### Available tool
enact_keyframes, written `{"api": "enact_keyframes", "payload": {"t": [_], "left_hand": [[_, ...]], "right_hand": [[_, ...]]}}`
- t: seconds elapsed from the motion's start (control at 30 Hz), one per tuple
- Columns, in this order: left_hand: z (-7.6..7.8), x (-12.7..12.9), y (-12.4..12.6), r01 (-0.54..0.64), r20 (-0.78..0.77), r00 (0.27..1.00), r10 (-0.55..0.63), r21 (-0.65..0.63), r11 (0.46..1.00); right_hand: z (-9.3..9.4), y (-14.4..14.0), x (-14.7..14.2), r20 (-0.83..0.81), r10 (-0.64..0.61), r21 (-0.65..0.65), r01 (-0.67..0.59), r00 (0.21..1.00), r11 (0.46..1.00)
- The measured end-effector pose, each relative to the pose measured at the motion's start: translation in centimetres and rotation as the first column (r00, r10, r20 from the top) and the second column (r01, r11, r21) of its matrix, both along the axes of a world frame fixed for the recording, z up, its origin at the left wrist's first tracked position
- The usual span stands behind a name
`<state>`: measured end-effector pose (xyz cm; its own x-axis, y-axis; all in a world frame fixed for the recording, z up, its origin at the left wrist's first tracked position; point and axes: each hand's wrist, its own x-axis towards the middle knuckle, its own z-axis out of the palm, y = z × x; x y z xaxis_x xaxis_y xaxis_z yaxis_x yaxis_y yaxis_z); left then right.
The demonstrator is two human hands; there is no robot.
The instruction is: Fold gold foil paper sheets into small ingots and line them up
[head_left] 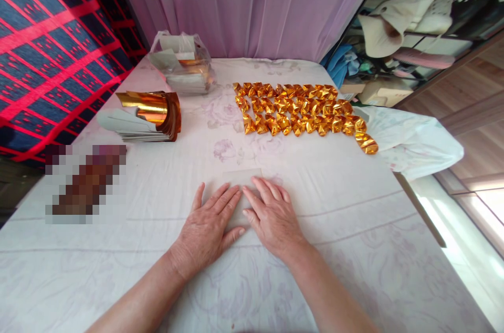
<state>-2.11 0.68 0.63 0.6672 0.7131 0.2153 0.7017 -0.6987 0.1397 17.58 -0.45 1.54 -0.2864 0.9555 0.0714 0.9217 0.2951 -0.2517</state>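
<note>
Paper sheet (242, 178), pale side up, lies centre of the cloth-covered bench (354, 228). Left hand (208, 222) and right hand (271, 215) rest flat on it, fingers spread, likely pressing it smooth. Folded gold pieces (303, 110) sit in rows at one o'clock; stacked gold sheets (147, 115) at ten o'clock.

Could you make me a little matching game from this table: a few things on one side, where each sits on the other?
Things:
1. pale sheet
2. folded gold pieces
3. curled gold paper stack
4. plastic bag

Places:
A. far left corner, by the curtain
B. in rows at the far right
C. under both flat hands, left hand and right hand
D. left side, in front of the bag

Pairs: 1-C, 2-B, 3-D, 4-A
</note>
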Motion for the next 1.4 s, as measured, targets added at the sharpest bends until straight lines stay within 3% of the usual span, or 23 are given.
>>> {"api": "enact_keyframes", "payload": {"t": [0.43, 0.87, 1.1, 1.4], "left_hand": [[0.2, 0.1, 0.0, -0.027, 0.039, 0.999, 0.029, -0.063, 0.998], [0.8, 1.2, 0.3, -0.073, 0.053, 0.996, 0.078, -0.082, 0.994], [0.8, 1.2, 0.3, -0.079, 0.066, 0.994, 0.084, -0.076, 0.994], [1.0, 1.3, 0.4, -0.068, 0.048, 0.996, 0.072, -0.092, 0.993]], "right_hand": [[0.5, -0.8, 1.0, 0.142, -0.121, -0.109, 0.137, 0.982, 0.984], [0.2, -0.8, 0.7, 0.122, -0.118, -0.111, 0.132, 0.986, 0.985], [0.1, -1.1, 0.4, 0.076, -0.026, -0.057, 0.030, 0.997, 0.998], [-0.1, -1.0, 0.6, 0.072, -0.051, -0.103, 0.058, 0.996, 0.993]]}}
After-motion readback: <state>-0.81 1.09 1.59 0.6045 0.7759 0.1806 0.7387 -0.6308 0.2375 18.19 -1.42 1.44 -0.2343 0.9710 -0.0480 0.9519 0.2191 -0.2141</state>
